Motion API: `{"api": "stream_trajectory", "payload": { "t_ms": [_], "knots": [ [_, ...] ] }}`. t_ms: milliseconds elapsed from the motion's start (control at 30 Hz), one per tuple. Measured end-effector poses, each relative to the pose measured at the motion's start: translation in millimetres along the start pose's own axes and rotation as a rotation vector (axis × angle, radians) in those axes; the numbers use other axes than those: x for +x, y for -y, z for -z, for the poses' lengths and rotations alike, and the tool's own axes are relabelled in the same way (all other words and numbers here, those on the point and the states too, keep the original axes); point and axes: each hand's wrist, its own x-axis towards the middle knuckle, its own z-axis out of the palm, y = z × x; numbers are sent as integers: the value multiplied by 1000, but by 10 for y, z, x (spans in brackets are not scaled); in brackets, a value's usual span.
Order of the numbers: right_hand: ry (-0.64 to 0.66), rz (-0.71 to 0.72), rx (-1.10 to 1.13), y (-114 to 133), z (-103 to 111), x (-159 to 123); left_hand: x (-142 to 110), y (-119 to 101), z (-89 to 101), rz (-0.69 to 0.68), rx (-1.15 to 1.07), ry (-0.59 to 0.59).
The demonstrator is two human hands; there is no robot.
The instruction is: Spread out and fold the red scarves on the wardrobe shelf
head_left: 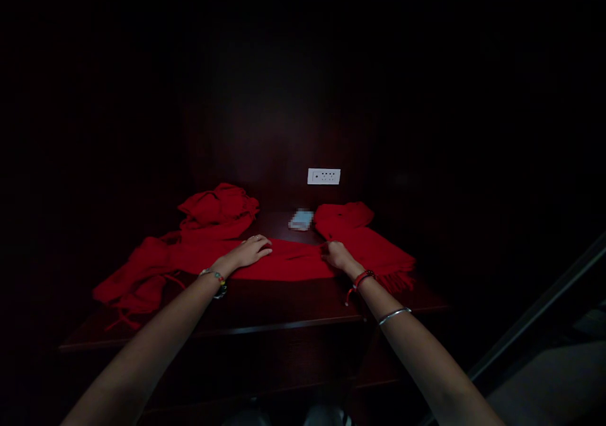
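Observation:
A long red fringed scarf point(288, 268) lies stretched sideways across the dark wooden shelf point(284, 309). My left hand point(250, 251) rests on its middle, palm down, with the fingers stretched and the thumb apart. Farther right, my right hand point(337, 255) has its fingers bent and closed on the cloth near the upper edge. The scarf's left part runs into a loose, crumpled heap point(142, 268). Under and beyond my right hand lies flatter red cloth point(364, 240) with fringe at its right end. Where one piece of cloth ends and another begins is hard to tell.
Another bunched red cloth point(218, 208) sits at the back left. A small pale blue item point(302, 219), blurred out, lies near the back wall. A white socket plate point(324, 177) is on that wall. The shelf's front edge point(279, 326) runs below my forearms.

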Motion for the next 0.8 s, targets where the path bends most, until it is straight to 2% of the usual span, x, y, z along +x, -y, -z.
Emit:
{"api": "stream_trajectory", "payload": {
  "t_ms": [167, 333, 433, 500, 600, 667, 800],
  "knots": [
    [13, -10, 8, -18, 79, -10, -145, -231, 95, -163, -54, 99],
    [-4, 16, -2, 18, 159, -126, -365, -368, 223, -104, 24, 164],
    [-52, 189, 16, 89, 180, -261, -413, -342, 276, -37, 100, 177],
    [-15, 331, 48, 134, 179, -355, -414, -301, 289, -12, 153, 189],
    [64, 349, 24, 179, 166, -481, -400, -243, 299, -4, 220, 173],
    [50, 344, -9, 191, 161, -574, -421, -238, 327, -23, 244, 161],
    [-5, 475, -11, 170, 158, -842, -662, -344, 417, -116, 203, 181]
  ]
}}
